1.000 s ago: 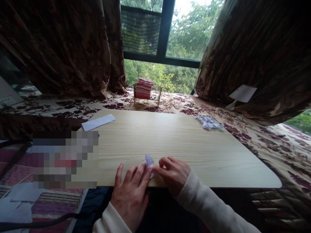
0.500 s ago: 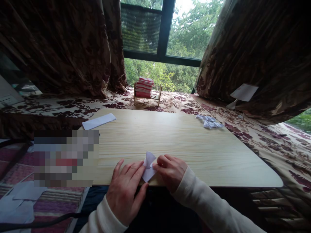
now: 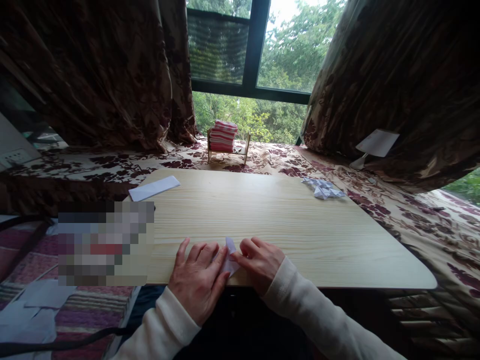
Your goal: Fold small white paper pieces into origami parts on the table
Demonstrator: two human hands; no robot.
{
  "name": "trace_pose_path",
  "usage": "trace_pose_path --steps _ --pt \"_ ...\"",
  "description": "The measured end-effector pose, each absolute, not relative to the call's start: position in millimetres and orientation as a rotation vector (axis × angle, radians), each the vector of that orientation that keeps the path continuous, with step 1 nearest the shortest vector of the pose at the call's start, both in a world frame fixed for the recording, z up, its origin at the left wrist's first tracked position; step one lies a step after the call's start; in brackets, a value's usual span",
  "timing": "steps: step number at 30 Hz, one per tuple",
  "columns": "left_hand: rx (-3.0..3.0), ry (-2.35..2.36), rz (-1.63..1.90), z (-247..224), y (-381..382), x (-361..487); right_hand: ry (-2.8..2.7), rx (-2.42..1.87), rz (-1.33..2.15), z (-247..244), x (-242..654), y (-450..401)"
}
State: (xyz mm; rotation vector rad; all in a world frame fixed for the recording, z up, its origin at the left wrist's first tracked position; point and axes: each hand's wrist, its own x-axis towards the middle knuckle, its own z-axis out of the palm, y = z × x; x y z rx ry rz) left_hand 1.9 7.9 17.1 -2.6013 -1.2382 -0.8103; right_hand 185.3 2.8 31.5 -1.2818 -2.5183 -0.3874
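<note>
In the head view, the paper (image 3: 231,269) sits near the bench (image 3: 300,225) edge; my left grip (image 3: 197,285) lies flattened, fingers spread, against it; my right grip (image 3: 263,262) is curled onto it, whether pinching I cannot tell; uneven pressure could skew the crease.

The person wears 2 long, off-white sleeves, plain and softly creased. The left sleeve (image 3: 153,325) ends in a smooth, wide cuff (image 3: 178,316) at the left hand (image 3: 197,282); the right sleeve (image 3: 326,317), wrinkled along the forearm, reaches the wrist of the right hand (image 3: 262,262).
</note>
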Motion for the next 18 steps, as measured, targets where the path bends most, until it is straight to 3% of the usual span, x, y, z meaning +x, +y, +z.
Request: trace_pose_path --steps 10,18 --pt "-2.617 -1.248 -0.807 18.5 9.7 2.7 -2.670 -1.523 -0.259 41.0 181.6 20.3" --pt "-2.649 -1.242 -0.800 20.8 9.8 0.6 -2.683 -1.457 -0.418 41.5 181.8 17.2"
